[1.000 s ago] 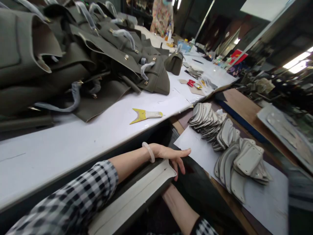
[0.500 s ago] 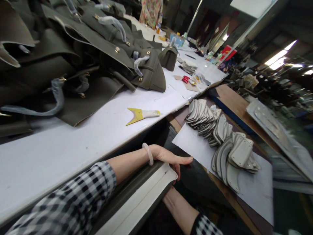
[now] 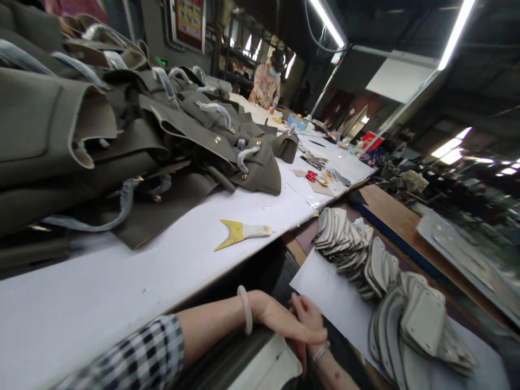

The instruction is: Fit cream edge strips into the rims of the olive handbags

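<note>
My left hand (image 3: 280, 319), with a pale bangle at its wrist, bends over the end of a dark olive leather bag piece (image 3: 260, 368) with a pale lining. Its fingers fold down past the edge and are partly hidden; the thumb reaches out across my right wrist. Just beyond it, my right hand (image 3: 309, 314) is raised, a thin bracelet on the wrist. Its fingers look bent and are slightly blurred, so what they hold, if anything, does not show. Ahead on the white table lies a yellow notched tool (image 3: 239, 234) with a wrapped handle.
Dark olive handbags (image 3: 260, 168) with plastic-wrapped handles are heaped along the white table (image 3: 162, 281). On the right, stacks of pale curved pieces (image 3: 422, 314) rest on a white sheet (image 3: 306, 281). A person (image 3: 266, 84) stands at the far end.
My right hand has come up from beneath the bag piece and now shows beside my left thumb. The view has tilted upward, so the table things sit lower.
</note>
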